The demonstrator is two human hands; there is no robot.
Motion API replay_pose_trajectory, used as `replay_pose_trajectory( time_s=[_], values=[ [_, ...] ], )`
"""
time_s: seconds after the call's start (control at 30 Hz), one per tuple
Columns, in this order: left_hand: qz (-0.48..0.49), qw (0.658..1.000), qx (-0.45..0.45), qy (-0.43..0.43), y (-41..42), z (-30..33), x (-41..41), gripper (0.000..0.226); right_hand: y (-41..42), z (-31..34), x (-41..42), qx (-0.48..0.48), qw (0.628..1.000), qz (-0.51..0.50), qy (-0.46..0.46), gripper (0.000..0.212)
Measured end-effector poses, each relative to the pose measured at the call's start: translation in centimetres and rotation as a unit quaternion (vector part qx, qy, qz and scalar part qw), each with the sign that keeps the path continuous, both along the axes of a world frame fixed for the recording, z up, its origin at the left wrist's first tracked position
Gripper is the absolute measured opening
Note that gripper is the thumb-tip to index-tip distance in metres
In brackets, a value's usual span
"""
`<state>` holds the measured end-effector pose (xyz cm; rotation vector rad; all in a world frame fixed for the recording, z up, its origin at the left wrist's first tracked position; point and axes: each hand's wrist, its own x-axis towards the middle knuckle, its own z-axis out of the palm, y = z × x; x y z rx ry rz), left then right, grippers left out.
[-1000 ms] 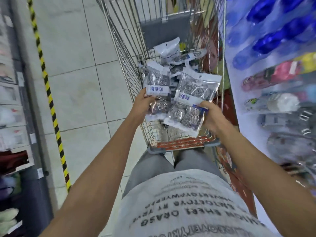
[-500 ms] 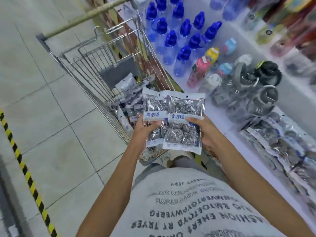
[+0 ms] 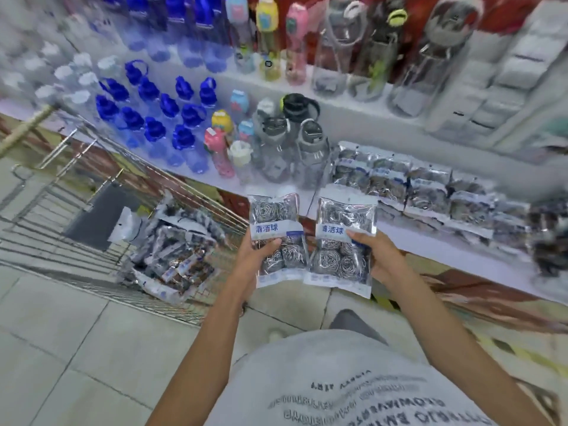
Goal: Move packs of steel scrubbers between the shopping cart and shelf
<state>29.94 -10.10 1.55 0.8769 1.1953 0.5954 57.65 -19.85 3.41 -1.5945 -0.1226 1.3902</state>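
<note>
My left hand (image 3: 253, 259) grips one clear pack of steel scrubbers (image 3: 276, 232), thumb across its front. Beside it, my right hand (image 3: 379, 256) grips a second scrubber pack (image 3: 342, 235) the same way. Both packs are upright and held apart, just in front of the white shelf edge (image 3: 430, 250). A row of scrubber packs (image 3: 424, 186) lies on the shelf to the right of my hands. The wire shopping cart (image 3: 61, 241) stands to the left with several more packs (image 3: 172, 250) heaped in its basket.
Blue-capped bottles (image 3: 159, 118) and coloured and grey drink bottles (image 3: 276, 139) stand on the shelf behind the packs. Tall clear bottles (image 3: 353, 56) fill the upper tier. The cart handle (image 3: 27, 127) points toward the shelf. Tiled floor lies below.
I have turned from the cart toward the shelf. The two packs, held overlapping above the cart before, are now separated and sit in front of the shelf edge.
</note>
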Motion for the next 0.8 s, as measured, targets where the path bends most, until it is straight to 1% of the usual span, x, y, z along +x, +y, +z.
replay_pose_trajectory(
  time_s=[0.07, 0.17, 0.23, 0.33, 0.43, 0.47, 0.57, 0.6, 0.73, 0.8],
  values=[
    [-0.044, 0.999, -0.004, 0.005, -1.1, 0.5, 3.2, 0.067, -2.9, 0.0, 2.7, 0.022, 0.999, -0.032, 0.005, 0.056],
    [-0.073, 0.997, -0.016, 0.016, -3.1, 0.7, 8.3, 0.066, -7.4, 0.0, 6.9, 0.043, 0.997, -0.070, 0.013, 0.065],
    [-0.103, 0.994, -0.014, 0.015, -4.9, 0.4, 12.0, 0.067, -10.6, -0.1, 10.0, 0.050, 0.994, -0.096, 0.027, 0.067],
    [-0.142, 0.990, -0.011, 0.017, -8.4, 0.2, 17.4, 0.076, -15.3, -0.3, 14.4, 0.040, 0.991, -0.125, 0.026, 0.065],
    [-0.155, 0.987, -0.033, 0.022, -11.9, 0.1, 22.4, 0.090, -19.8, -0.8, 18.5, 0.023, 0.985, -0.166, 0.026, 0.069],
    [-0.162, 0.986, -0.038, 0.022, -12.9, -0.1, 24.0, 0.086, -21.1, -0.8, 19.7, 0.011, 0.984, -0.174, 0.026, 0.069],
    [-0.171, 0.983, -0.053, 0.029, -15.6, -0.2, 27.8, 0.065, -24.6, -1.3, 23.0, -0.013, 0.982, -0.187, 0.032, 0.061],
    [-0.169, 0.983, -0.057, 0.033, -16.2, -0.3, 28.9, 0.062, -25.5, -1.5, 24.1, -0.020, 0.980, -0.193, 0.033, 0.060],
    [-0.161, 0.983, -0.071, 0.042, -17.4, -0.8, 32.3, 0.071, -27.2, -2.2, 27.9, -0.043, 0.977, -0.206, 0.027, 0.074],
    [-0.163, 0.983, -0.070, 0.054, -17.3, -1.3, 33.6, 0.068, -27.2, -2.6, 29.6, -0.040, 0.974, -0.219, 0.029, 0.077]
  ],
)
